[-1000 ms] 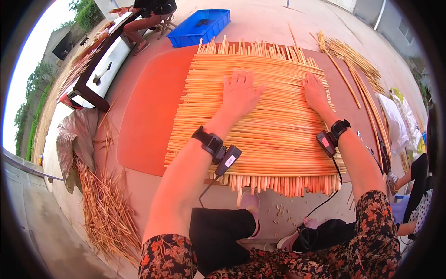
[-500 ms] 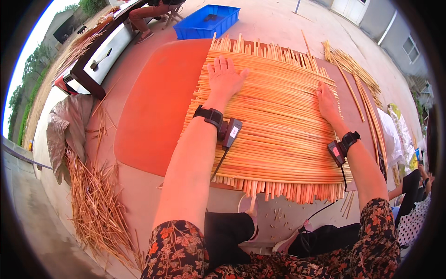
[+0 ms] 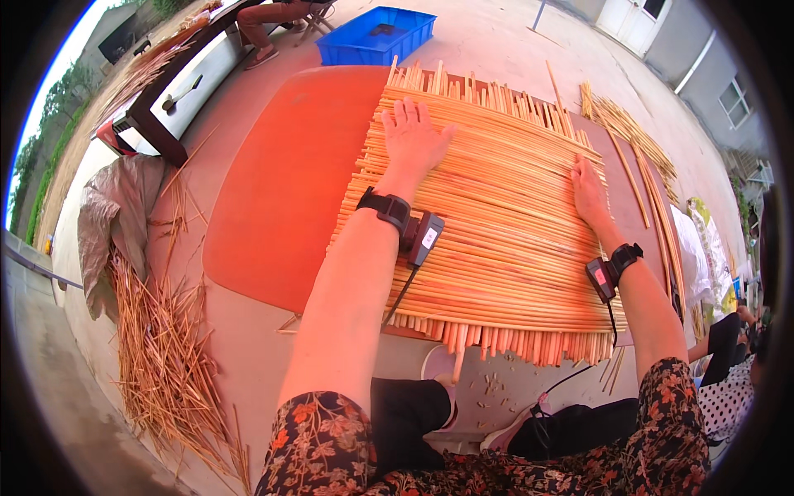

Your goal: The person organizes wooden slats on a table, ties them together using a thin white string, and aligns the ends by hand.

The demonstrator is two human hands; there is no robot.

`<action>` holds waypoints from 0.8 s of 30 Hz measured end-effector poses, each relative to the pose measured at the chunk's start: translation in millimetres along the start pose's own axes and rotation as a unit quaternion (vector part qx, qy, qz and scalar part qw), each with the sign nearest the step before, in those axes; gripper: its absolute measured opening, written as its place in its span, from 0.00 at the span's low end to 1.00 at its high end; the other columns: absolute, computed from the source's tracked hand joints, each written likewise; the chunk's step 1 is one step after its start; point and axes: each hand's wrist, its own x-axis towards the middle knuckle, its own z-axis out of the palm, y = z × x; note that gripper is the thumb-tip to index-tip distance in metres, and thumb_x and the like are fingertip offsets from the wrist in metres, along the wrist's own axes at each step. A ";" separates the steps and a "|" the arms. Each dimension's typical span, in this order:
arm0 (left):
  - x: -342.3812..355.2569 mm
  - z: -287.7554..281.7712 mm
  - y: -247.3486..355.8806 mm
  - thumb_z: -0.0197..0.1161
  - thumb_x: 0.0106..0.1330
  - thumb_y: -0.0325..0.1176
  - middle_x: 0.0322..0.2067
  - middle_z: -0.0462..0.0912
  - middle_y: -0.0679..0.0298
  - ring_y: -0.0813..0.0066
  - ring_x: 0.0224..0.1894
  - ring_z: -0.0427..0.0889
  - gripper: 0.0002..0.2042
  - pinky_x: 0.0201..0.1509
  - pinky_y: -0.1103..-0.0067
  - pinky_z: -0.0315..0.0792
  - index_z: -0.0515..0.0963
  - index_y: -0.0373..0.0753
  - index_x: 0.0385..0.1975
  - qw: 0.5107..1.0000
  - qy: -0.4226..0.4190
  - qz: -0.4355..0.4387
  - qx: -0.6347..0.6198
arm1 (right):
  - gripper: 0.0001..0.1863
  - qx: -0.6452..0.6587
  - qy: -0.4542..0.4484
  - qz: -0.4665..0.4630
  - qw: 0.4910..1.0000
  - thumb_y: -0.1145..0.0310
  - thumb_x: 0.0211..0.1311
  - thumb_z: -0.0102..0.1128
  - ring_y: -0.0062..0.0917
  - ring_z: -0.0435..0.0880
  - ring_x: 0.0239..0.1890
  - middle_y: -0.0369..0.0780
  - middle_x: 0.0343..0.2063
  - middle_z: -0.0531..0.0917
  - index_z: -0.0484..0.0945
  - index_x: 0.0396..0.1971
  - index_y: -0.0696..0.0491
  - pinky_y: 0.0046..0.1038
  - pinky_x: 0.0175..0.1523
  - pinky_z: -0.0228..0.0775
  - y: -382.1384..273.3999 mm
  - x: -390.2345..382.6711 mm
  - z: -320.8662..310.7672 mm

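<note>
Pale straw-coloured stalks laid side by side make a broad layer (image 3: 488, 223) on a reddish-brown tabletop (image 3: 281, 165). Under it run other stalks crosswise, and their uneven ends (image 3: 521, 343) stick out at the near and far edges. My left hand (image 3: 416, 142) lies flat on the layer's far left part, fingers spread and thumb out to the right. At the right edge of the layer, my right hand (image 3: 590, 192) rests with its fingers stretched away from me along the stalk ends. Neither hand grips anything. Each wrist wears a black strap with a small device.
Loose stalks (image 3: 653, 198) lie along the table's right side. A blue tub (image 3: 376, 37) stands on the ground beyond. A heap of dry stalks (image 3: 169, 355) and a grey-brown sack (image 3: 124, 215) are at left, below a dark-edged table (image 3: 157, 124). Other people sit nearby.
The whole view has shifted slightly. Both hands keep nearly the same places on the stalks, the left one flat and the right one at the edge.
</note>
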 end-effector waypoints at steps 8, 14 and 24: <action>0.6 6.0 -16.2 0.36 0.72 0.62 0.73 0.53 0.52 0.57 0.76 0.46 0.38 0.77 0.59 0.38 0.56 0.34 0.71 0.999 0.028 -0.004 -0.021 | 0.13 -0.003 -0.019 0.010 1.000 0.66 0.72 0.47 0.43 0.74 0.48 0.47 0.43 0.76 0.69 0.48 0.58 0.40 0.55 0.66 -10.9 2.2 3.8; -3.4 6.1 -10.4 0.35 0.73 0.61 0.74 0.51 0.52 0.58 0.76 0.45 0.38 0.77 0.60 0.37 0.54 0.35 0.71 0.999 0.011 0.002 -0.044 | 0.15 0.005 -0.055 0.051 0.997 0.66 0.72 0.47 0.42 0.75 0.49 0.46 0.43 0.77 0.68 0.53 0.58 0.40 0.55 0.66 -2.2 -2.0 -0.7; -32.5 -29.3 1.9 0.43 0.72 0.59 0.70 0.58 0.48 0.54 0.74 0.52 0.37 0.76 0.60 0.44 0.59 0.31 0.68 0.997 0.047 0.020 -0.056 | 0.11 0.003 -0.027 0.029 0.999 0.68 0.71 0.47 0.44 0.74 0.48 0.46 0.42 0.76 0.68 0.48 0.57 0.42 0.53 0.65 -18.7 -11.1 -8.5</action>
